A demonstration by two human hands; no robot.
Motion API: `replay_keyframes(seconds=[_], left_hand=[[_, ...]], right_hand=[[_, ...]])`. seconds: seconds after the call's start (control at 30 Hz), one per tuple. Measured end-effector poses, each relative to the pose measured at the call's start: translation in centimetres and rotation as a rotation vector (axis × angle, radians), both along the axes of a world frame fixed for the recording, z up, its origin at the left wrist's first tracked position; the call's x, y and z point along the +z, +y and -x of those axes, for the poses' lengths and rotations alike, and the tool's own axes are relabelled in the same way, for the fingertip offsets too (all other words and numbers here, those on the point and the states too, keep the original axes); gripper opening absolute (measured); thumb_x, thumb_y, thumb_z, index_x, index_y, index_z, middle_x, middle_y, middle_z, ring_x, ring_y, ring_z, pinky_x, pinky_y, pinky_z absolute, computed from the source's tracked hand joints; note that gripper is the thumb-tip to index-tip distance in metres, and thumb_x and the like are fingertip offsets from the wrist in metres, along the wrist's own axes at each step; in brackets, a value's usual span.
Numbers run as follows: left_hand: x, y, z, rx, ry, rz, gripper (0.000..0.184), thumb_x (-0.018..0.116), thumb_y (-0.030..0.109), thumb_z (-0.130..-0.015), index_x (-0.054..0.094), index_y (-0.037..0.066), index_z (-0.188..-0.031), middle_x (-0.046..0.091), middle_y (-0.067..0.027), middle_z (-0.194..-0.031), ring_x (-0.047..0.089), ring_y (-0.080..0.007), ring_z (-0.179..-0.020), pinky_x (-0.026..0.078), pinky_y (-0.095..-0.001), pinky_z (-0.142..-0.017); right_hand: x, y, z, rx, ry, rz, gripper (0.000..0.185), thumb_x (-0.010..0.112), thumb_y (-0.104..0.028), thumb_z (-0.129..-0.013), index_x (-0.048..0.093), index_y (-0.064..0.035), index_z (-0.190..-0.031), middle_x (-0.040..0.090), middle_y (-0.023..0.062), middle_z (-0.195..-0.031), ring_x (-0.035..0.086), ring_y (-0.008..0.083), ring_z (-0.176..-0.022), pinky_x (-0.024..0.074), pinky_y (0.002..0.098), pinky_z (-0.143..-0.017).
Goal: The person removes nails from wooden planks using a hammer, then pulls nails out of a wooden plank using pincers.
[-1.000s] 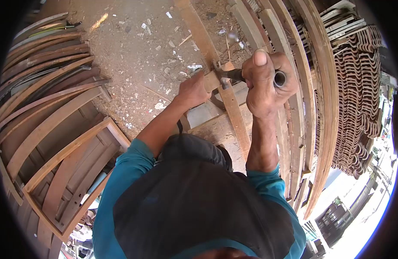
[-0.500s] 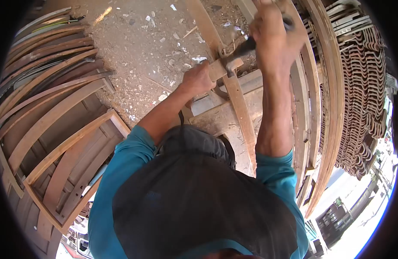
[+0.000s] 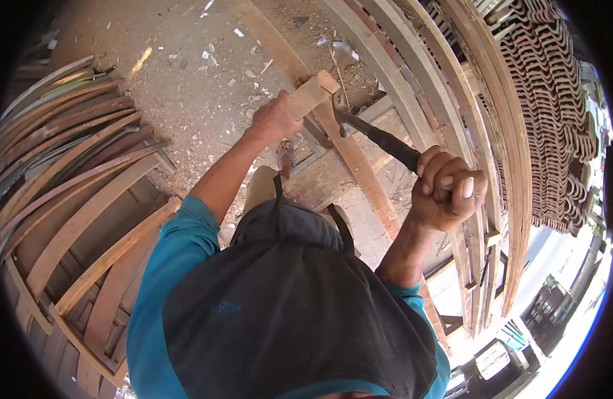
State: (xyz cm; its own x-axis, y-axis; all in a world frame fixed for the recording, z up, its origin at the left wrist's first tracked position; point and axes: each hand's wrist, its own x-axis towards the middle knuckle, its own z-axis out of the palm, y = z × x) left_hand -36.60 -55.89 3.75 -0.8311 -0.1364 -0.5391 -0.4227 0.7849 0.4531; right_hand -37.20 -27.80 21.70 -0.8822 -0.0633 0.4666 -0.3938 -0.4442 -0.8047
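Observation:
My left hand (image 3: pixel 275 118) is closed around one end of a short wooden block (image 3: pixel 313 93), which sits over a long wooden beam (image 3: pixel 363 169). In my right hand (image 3: pixel 449 189) is a hammer (image 3: pixel 386 141), gripped by the end of its black handle. The hammer's head is beside the block's right side, close above the beam. Whether the head touches the wood I cannot tell.
Long wooden beams (image 3: pixel 446 100) run along my right side, with stacked roof tiles (image 3: pixel 539 113) beyond. At left lie curved wooden pieces (image 3: pixel 60 146) and a wooden frame (image 3: pixel 114 259). Chips litter the ground (image 3: pixel 207 80). My foot (image 3: pixel 284 158) shows below the block.
My right hand has moved down and to the right with the hammer, its handle now slanting toward me. The left hand still holds the block. The view has shifted a little.

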Motion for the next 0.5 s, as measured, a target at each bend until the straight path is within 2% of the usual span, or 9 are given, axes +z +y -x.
replay_keyframes(seconds=[0.03, 0.1, 0.17, 0.23, 0.3, 0.33, 0.4, 0.43, 0.5], left_hand=[[0.3, 0.2, 0.0, -0.012, -0.042, 0.025, 0.075, 0.078, 0.035, -0.075, 0.047, 0.0, -0.133, 0.068, -0.0257, -0.119, 0.067, -0.041, -0.112, 0.053, -0.0494, -0.096], [-1.0, 0.4, -0.5, 0.032, 0.033, 0.016, 0.076, 0.08, 0.037, -0.075, 0.049, -0.002, -0.131, 0.067, -0.0264, -0.12, 0.067, -0.0389, -0.113, 0.053, -0.0464, -0.097], [-1.0, 0.9, -1.3, 0.078, -0.01, -0.12, 0.073, 0.08, 0.039, -0.077, 0.051, -0.002, -0.129, 0.068, -0.0235, -0.121, 0.069, -0.032, -0.109, 0.053, -0.0425, -0.096], [-0.7, 2.6, -3.8, 0.224, -0.014, -0.533, 0.07, 0.077, 0.041, -0.081, 0.052, -0.002, -0.13, 0.068, -0.0192, -0.122, 0.067, -0.0254, -0.108, 0.055, -0.0413, -0.092], [-1.9, 5.5, -7.2, 0.309, -0.013, -0.956, 0.071, 0.074, 0.044, -0.084, 0.05, 0.003, -0.136, 0.066, -0.0168, -0.125, 0.064, -0.0249, -0.11, 0.055, -0.0436, -0.092], [-0.9, 8.2, -8.1, 0.241, -0.046, -0.97, 0.071, 0.074, 0.044, -0.084, 0.05, 0.003, -0.136, 0.066, -0.0168, -0.125, 0.064, -0.0249, -0.11, 0.055, -0.0436, -0.092], [1.8, 14.2, -10.2, 0.302, -0.243, -1.39, 0.075, 0.071, 0.049, -0.086, 0.046, 0.007, -0.143, 0.063, -0.0177, -0.128, 0.062, -0.0279, -0.114, 0.053, -0.0454, -0.097], [2.0, 16.3, -10.7, 0.254, -0.268, -1.394, 0.075, 0.071, 0.049, -0.086, 0.046, 0.007, -0.143, 0.063, -0.0177, -0.128, 0.062, -0.0279, -0.114, 0.053, -0.0454, -0.097], [2.5, 20.0, -11.7, 0.21, -0.416, -1.427, 0.076, 0.067, 0.052, -0.088, 0.043, 0.009, -0.146, 0.063, -0.0196, -0.128, 0.063, -0.0298, -0.114, 0.052, -0.0468, -0.101]], right_hand=[[0.9, 1.3, -0.8, -0.035, 0.021, 0.003, 0.026, 0.055, -0.02, -0.102, 0.051, -0.0048, -0.081, 0.043, 0.0022, -0.054, 0.041, 0.0149, -0.044, 0.0429, 0.0389, -0.053], [2.1, 4.6, -3.2, -0.087, 0.02, 0.032, 0.027, 0.055, -0.021, -0.102, 0.051, -0.0048, -0.08, 0.043, 0.0015, -0.054, 0.041, 0.0145, -0.044, 0.0424, 0.0382, -0.052], [3.4, 7.7, -6.4, -0.192, 0.017, 0.013, 0.027, 0.055, -0.021, -0.101, 0.051, -0.0051, -0.08, 0.043, 0.0014, -0.054, 0.042, 0.0143, -0.044, 0.042, 0.0375, -0.052], [4.0, 10.5, -9.9, -0.242, 0.006, 0.014, 0.025, 0.055, -0.02, -0.099, 0.051, -0.0045, -0.08, 0.045, 0.0024, -0.055, 0.043, 0.015, -0.045, 0.0402, 0.0361, -0.05], [4.3, 12.7, -13.4, -0.311, -0.044, 0.03, 0.025, 0.057, -0.017, -0.096, 0.05, -0.0037, -0.077, 0.047, 0.0046, -0.056, 0.042, 0.016, -0.046, 0.04, 0.0366, -0.05], [4.3, 13.6, -14.8, -0.324, -0.045, 0.031, 0.026, 0.06, -0.015, -0.095, 0.049, -0.0034, -0.073, 0.048, 0.0062, -0.057, 0.042, 0.017, -0.047, 0.0393, 0.037, -0.049], [4.3, 14.5, -17.6, -0.359, -0.079, 0.052, 0.026, 0.06, -0.008, -0.093, 0.048, -0.0031, -0.07, 0.049, 0.0076, -0.057, 0.042, 0.0174, -0.048, 0.0383, 0.037, -0.048], [4.0, 15.2, -18.7, -0.378, -0.067, -0.043, 0.033, 0.062, -0.022, -0.097, 0.049, -0.0033, -0.072, 0.047, 0.0052, -0.053, 0.041, 0.0148, -0.043, 0.0383, 0.0349, -0.045], [3.9, 16.0, -21.5, -0.41, -0.094, -0.004, 0.036, 0.064, -0.023, -0.094, 0.048, -0.0028, -0.07, 0.048, 0.0068, -0.054, 0.04, 0.0165, -0.043, 0.0371, 0.0361, -0.046]])
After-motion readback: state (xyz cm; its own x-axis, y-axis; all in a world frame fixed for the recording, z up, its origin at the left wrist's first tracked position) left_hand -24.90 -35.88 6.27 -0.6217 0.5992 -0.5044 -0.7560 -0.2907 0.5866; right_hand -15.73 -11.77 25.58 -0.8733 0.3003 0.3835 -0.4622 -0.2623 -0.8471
